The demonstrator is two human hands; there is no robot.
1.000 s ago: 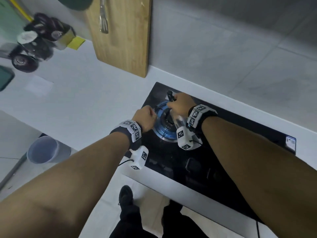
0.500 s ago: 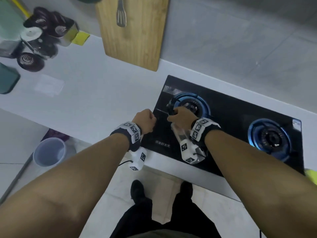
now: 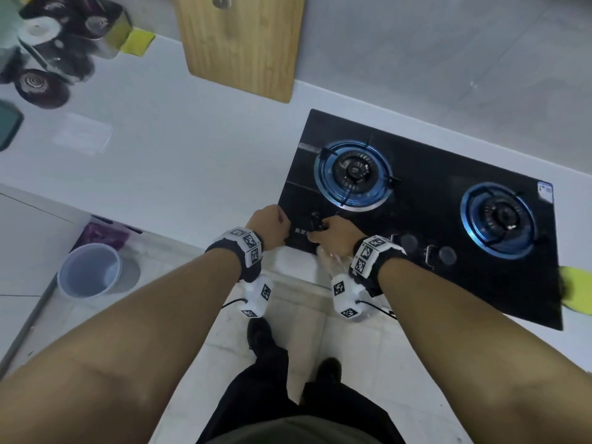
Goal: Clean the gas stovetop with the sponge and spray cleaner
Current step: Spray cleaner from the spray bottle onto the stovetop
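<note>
Right hand (image 3: pixel 333 233) fingers wrapped around clear spray bottle (image 3: pixel 330 259), nozzle over stovetop (image 3: pixel 426 174) front-left corner. Left hand (image 3: pixel 269 224) fisted at that corner; contents unseen. Sponge (image 3: pixel 576 291) lies unused at stovetop's right edge. Judged early: spraying stage, wiping left.

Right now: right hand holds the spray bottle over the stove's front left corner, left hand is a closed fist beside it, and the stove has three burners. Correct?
Not quite: the head view shows two burners, not three, the left burner and the right burner. The rest holds: the right hand grips the spray bottle over the stove front left corner, and the left hand is a closed fist beside it.
</note>
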